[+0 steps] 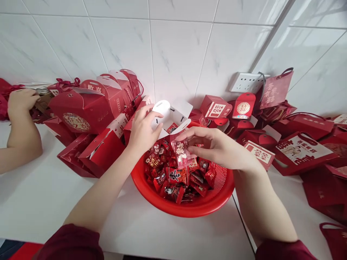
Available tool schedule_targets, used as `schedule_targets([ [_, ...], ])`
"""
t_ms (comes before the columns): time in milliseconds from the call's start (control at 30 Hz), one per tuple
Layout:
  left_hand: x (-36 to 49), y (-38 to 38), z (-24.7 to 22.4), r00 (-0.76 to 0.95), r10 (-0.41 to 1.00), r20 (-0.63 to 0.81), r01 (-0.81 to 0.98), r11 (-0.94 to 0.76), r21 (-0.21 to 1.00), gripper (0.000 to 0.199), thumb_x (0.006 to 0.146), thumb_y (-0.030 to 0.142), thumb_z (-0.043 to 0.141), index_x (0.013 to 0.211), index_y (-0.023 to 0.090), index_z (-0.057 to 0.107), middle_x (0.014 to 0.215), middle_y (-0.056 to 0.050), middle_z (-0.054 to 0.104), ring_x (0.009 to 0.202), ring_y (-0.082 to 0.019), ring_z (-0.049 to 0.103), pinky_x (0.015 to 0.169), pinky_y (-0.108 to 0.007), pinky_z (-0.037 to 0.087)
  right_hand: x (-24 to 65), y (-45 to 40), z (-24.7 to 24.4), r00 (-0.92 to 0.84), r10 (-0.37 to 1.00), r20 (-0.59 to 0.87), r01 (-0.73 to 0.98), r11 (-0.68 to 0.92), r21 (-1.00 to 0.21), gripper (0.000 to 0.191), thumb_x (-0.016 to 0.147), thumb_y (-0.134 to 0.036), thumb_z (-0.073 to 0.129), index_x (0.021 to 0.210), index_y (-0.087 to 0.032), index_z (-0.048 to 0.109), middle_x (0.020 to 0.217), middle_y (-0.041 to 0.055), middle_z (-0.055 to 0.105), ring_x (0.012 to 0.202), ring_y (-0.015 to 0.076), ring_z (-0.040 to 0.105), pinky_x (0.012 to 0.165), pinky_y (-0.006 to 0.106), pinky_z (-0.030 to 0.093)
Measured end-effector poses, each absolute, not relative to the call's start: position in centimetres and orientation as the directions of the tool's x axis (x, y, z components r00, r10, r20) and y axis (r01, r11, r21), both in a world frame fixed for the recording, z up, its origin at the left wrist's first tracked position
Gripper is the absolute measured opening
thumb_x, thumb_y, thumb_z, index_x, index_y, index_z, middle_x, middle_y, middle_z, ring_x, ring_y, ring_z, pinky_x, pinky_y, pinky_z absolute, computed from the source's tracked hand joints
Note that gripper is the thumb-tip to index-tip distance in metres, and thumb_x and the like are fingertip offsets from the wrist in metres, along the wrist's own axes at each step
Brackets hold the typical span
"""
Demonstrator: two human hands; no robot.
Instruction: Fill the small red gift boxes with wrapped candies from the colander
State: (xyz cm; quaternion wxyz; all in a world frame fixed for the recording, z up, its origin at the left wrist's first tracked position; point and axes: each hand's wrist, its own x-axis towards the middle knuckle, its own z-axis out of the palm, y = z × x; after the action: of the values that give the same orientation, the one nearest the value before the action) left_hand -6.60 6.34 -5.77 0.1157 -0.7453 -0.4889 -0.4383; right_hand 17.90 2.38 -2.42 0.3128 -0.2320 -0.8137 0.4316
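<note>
Candy (181,154) in a shiny red wrapper is clamped between the thumb and fingers of my right hand (210,145), above the basket (181,212) and just on the near side of an open box (177,115). My left hand (143,128) is closed on that box at its left side, fingers bent over a white flap and thumb nearer me. The box is at the far side of the basket, its white inside showing, with a red packet (172,128) in it. Below my hands, wrapped sweets (176,176) lie heaped in the red plastic basket, which rests on a white table (195,233). Red gift boxes (94,112) crowd the left, and red cartons (303,151) lie to the right, near a wall socket (247,83). At far left is another person's hand (23,102); I cannot tell what it touches.
</note>
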Motion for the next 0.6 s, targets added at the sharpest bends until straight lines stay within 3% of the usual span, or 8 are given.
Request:
schedule_targets([
  [100, -5.4, 4.0, -4.3, 0.162, 0.475, 0.865, 0.838, -0.529, 0.134, 0.016, 0.086, 0.016, 0.064, 0.101, 0.019, 0.069, 0.131, -0.012, 0.059, 0.125, -0.029, 0.053, 0.107, -0.048, 0.043, 18.5, 2.7, -3.8, -0.58, 0.746, 0.327, 0.079, 0.451, -0.889, 0.026, 0.09, -0.013, 0.059, 0.114, -0.022, 0.065, 0.113, 0.0045, 0.065, 0.098, 0.0153, 0.064, 0.089, 0.033, 0.057],
  [167, -4.5, 2.3, -3.5, 0.159, 0.45, 0.879, 0.786, -0.597, 0.164, 0.007, 0.088, 0.019, 0.063, 0.092, 0.018, 0.069, 0.112, -0.01, 0.066, 0.108, -0.024, 0.062, 0.097, -0.041, 0.049, 18.4, 3.1, -4.3, -0.518, 0.785, 0.339, 0.0, 0.397, -0.918, 0.022, 0.089, -0.017, 0.064, 0.111, -0.021, 0.063, 0.112, 0.0045, 0.064, 0.097, 0.0152, 0.065, 0.087, 0.032, 0.059],
  [233, -3.8, 0.9, -3.0, 0.159, 0.609, 0.777, 0.697, -0.627, 0.349, 0.009, 0.09, 0.026, 0.064, 0.087, 0.018, 0.068, 0.091, -0.004, 0.069, 0.083, -0.017, 0.065, 0.074, -0.031, 0.053, 18.1, 3.3, -4.4, -0.454, 0.817, 0.354, -0.109, 0.344, -0.933, 0.02, 0.087, -0.021, 0.069, 0.105, -0.021, 0.061, 0.111, 0.0042, 0.062, 0.095, 0.015, 0.065, 0.081, 0.03, 0.062],
  [300, -3.3, 0.1, -3.0, 0.183, 0.809, 0.558, 0.583, -0.546, 0.601, 0.018, 0.09, 0.036, 0.066, 0.086, 0.019, 0.07, 0.081, -0.002, 0.069, 0.068, -0.014, 0.062, 0.056, -0.026, 0.047, 17.8, 3.2, -4.2, -0.397, 0.842, 0.364, -0.208, 0.304, -0.93, 0.022, 0.084, -0.025, 0.074, 0.098, -0.022, 0.057, 0.106, 0.003, 0.061, 0.092, 0.0143, 0.065, 0.076, 0.028, 0.063],
  [400, -3.2, 0.3, -3.3, 0.22, 0.921, 0.32, 0.356, -0.382, 0.853, 0.025, 0.09, 0.044, 0.066, 0.088, 0.019, 0.072, 0.079, -0.002, 0.07, 0.063, -0.014, 0.061, 0.052, -0.025, 0.045, 17.4, 3.0, -4.1, -0.371, 0.853, 0.367, -0.266, 0.281, -0.922, 0.027, 0.081, -0.027, 0.077, 0.09, -0.023, 0.052, 0.092, 0.0001, 0.06, 0.083, 0.0125, 0.065, 0.074, 0.028, 0.062],
  [500, -3.3, 1.3, -3.5, 0.211, 0.928, 0.307, 0.212, -0.351, 0.912, 0.025, 0.09, 0.043, 0.067, 0.089, 0.018, 0.073, 0.079, -0.003, 0.071, 0.064, -0.014, 0.06, 0.056, -0.025, 0.047, 17.3, 3.0, -4.4, -0.397, 0.851, 0.342, -0.264, 0.251, -0.931, 0.029, 0.082, -0.029, 0.076, 0.088, -0.023, 0.048, 0.087, -0.0007, 0.062, 0.081, 0.0125, 0.067, 0.076, 0.029, 0.061],
  [600, -3.5, 2.1, -3.5, 0.208, 0.924, 0.32, 0.224, -0.363, 0.905, 0.028, 0.09, 0.043, 0.066, 0.079, 0.018, 0.071, 0.076, -0.003, 0.07, 0.063, -0.013, 0.059, 0.059, -0.025, 0.047, 17.3, 3.4, -4.8, -0.413, 0.859, 0.304, -0.266, 0.205, -0.942, 0.028, 0.085, -0.033, 0.073, 0.089, -0.022, 0.048, 0.09, 0.0001, 0.063, 0.085, 0.0146, 0.07, 0.075, 0.028, 0.059],
])
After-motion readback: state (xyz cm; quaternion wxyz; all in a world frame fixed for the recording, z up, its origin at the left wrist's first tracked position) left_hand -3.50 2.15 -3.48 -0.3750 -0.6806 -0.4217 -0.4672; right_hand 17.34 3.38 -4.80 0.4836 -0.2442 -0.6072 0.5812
